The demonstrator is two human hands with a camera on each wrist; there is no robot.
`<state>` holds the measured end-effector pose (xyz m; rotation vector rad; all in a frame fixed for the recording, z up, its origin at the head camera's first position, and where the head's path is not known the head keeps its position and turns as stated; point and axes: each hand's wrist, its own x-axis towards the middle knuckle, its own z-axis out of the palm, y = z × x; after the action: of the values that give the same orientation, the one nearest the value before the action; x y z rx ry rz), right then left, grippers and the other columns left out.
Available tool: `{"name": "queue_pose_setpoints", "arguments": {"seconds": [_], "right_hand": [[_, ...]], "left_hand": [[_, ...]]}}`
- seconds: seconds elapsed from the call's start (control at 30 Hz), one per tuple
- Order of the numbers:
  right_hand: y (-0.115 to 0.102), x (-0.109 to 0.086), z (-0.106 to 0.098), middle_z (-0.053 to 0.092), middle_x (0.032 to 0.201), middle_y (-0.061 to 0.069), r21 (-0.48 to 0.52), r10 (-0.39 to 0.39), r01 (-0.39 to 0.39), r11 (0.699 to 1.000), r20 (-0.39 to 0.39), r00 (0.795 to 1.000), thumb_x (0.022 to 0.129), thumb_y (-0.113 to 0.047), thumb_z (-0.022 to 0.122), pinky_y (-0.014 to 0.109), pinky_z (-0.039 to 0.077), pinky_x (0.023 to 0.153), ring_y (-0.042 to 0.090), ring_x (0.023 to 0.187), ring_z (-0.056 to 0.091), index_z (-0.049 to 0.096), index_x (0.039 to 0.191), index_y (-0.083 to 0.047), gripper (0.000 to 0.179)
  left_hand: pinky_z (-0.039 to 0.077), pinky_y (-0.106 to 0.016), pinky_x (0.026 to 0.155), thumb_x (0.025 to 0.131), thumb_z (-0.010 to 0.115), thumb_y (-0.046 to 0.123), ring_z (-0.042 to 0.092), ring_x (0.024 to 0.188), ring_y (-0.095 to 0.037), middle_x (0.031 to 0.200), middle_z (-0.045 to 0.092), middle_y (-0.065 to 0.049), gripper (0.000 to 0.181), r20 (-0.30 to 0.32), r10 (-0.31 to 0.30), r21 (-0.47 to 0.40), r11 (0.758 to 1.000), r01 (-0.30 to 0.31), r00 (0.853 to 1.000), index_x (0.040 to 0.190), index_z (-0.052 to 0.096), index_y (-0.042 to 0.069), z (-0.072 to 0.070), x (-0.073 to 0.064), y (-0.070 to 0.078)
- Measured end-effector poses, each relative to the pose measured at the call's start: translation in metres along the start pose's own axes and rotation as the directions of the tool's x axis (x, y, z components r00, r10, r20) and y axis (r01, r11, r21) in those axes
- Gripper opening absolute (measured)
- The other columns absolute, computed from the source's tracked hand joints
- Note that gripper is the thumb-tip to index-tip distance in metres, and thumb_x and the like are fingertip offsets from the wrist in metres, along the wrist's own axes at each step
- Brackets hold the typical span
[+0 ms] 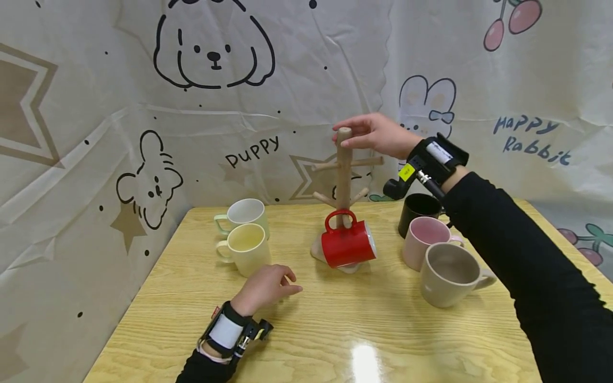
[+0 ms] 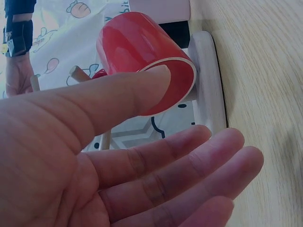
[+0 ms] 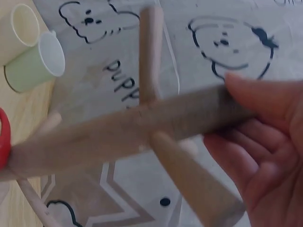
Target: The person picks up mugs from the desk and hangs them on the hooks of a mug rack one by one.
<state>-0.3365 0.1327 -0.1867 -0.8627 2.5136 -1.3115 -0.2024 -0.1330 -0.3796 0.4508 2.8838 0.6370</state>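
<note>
A wooden mug tree point(image 1: 344, 181) stands in the middle of the table, several pegs sticking out from its post. Hanging low on it by its handle is a red mug point(image 1: 348, 246), tilted sideways with its white-rimmed mouth to the right. My right hand point(image 1: 380, 135) holds the top of the post between thumb and fingers; the right wrist view shows the post point(image 3: 104, 127) between them. Low over the table, in front of the yellow mug point(image 1: 246, 250), my left hand point(image 1: 265, 290) has loosely extended fingers and holds nothing. In the left wrist view its thumb overlaps the red mug's mouth.
A pale green mug point(image 1: 249, 213) stands behind the yellow one at left. On the right are a black mug point(image 1: 415, 213), a pink mug point(image 1: 426, 239) and a beige mug point(image 1: 447, 276), close together beside my right forearm. A printed cloth point(image 1: 215, 122) hangs behind the table.
</note>
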Motion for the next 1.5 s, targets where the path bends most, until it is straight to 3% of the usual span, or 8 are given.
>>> {"name": "queue_pose_setpoints", "arguments": {"seconds": [0.13,0.4,0.47,0.6,0.77,1.07,1.33,1.5], "right_hand": [[0.006,0.005,-0.003,0.063,0.118,0.004,0.049,-0.007,0.005,0.999,0.053,0.999,0.09,-0.009,0.058,0.037,0.04,0.102,0.014,0.111,0.056,0.052,0.127,-0.003,0.038],[0.011,0.011,-0.006,0.065,0.112,0.009,-0.006,-0.077,0.077,0.997,0.059,0.995,0.088,-0.007,0.059,0.039,0.041,0.1,0.013,0.103,0.06,0.058,0.116,0.0,0.029],[0.013,0.011,-0.005,0.066,0.11,0.006,-0.022,-0.081,0.082,0.996,0.043,0.996,0.088,-0.007,0.06,0.038,0.042,0.099,0.012,0.101,0.06,0.059,0.116,-0.001,0.029],[0.015,0.011,-0.002,0.065,0.112,0.013,-0.05,-0.08,0.08,0.996,-0.006,0.997,0.087,-0.01,0.062,0.037,0.043,0.098,0.011,0.099,0.061,0.059,0.116,-0.001,0.031],[0.013,0.008,0.006,0.064,0.111,0.018,-0.135,-0.081,0.065,0.989,-0.118,0.99,0.087,-0.013,0.063,0.037,0.045,0.095,0.017,0.098,0.062,0.059,0.116,-0.001,0.032],[0.007,0.0,0.019,0.064,0.111,0.018,-0.234,-0.011,-0.066,0.97,-0.315,0.949,0.084,-0.02,0.067,0.039,0.046,0.091,0.027,0.102,0.061,0.06,0.113,-0.002,0.035],[-0.002,-0.002,0.025,0.064,0.095,0.015,-0.298,0.017,-0.161,0.941,-0.434,0.901,0.078,-0.027,0.073,0.025,0.043,0.066,0.022,0.085,0.055,0.062,0.097,0.0,0.035],[-0.005,0.0,0.03,0.057,0.088,0.01,-0.293,0.03,-0.194,0.936,-0.482,0.875,0.076,-0.028,0.075,0.024,0.041,0.06,0.019,0.08,0.049,0.058,0.088,-0.001,0.034]], "left_hand": [[0.041,-0.024,0.056,0.082,0.068,0.03,0.053,0.063,-0.01,0.074,0.063,-0.001,0.026,-0.006,0.0,0.025,1.0,0.0,1.0,0.091,0.067,0.006,0.0,0.0,-0.001],[0.042,-0.025,0.056,0.08,0.07,0.031,0.055,0.064,-0.011,0.073,0.064,-0.002,0.026,-0.042,0.021,0.107,0.994,-0.017,0.999,0.088,0.068,0.006,-0.001,-0.003,-0.003],[0.042,-0.025,0.056,0.079,0.07,0.031,0.055,0.064,-0.011,0.073,0.064,-0.002,0.027,-0.04,0.023,0.111,0.994,-0.019,0.999,0.088,0.068,0.006,-0.001,-0.003,-0.002],[0.043,-0.026,0.055,0.079,0.07,0.031,0.056,0.064,-0.011,0.074,0.065,-0.003,0.027,-0.031,0.023,0.111,0.994,-0.019,0.999,0.088,0.068,0.006,-0.002,-0.004,-0.002],[0.043,-0.025,0.056,0.08,0.069,0.032,0.056,0.065,-0.011,0.076,0.066,-0.003,0.027,-0.014,0.006,0.094,0.996,-0.005,1.0,0.089,0.068,0.006,-0.002,-0.003,-0.003],[0.042,-0.025,0.056,0.079,0.069,0.032,0.055,0.065,-0.011,0.076,0.066,-0.002,0.027,-0.009,0.0,0.093,0.996,0.001,1.0,0.089,0.068,0.006,-0.003,-0.003,-0.003],[0.043,-0.025,0.056,0.079,0.07,0.032,0.056,0.065,-0.012,0.078,0.067,-0.003,0.028,-0.009,-0.001,0.109,0.994,0.002,1.0,0.088,0.068,0.006,-0.004,-0.003,-0.003],[0.045,-0.026,0.058,0.077,0.072,0.032,0.057,0.066,-0.012,0.08,0.068,-0.003,0.028,-0.028,0.02,0.124,0.992,-0.017,0.999,0.086,0.069,0.006,-0.003,-0.004,-0.003]]}}
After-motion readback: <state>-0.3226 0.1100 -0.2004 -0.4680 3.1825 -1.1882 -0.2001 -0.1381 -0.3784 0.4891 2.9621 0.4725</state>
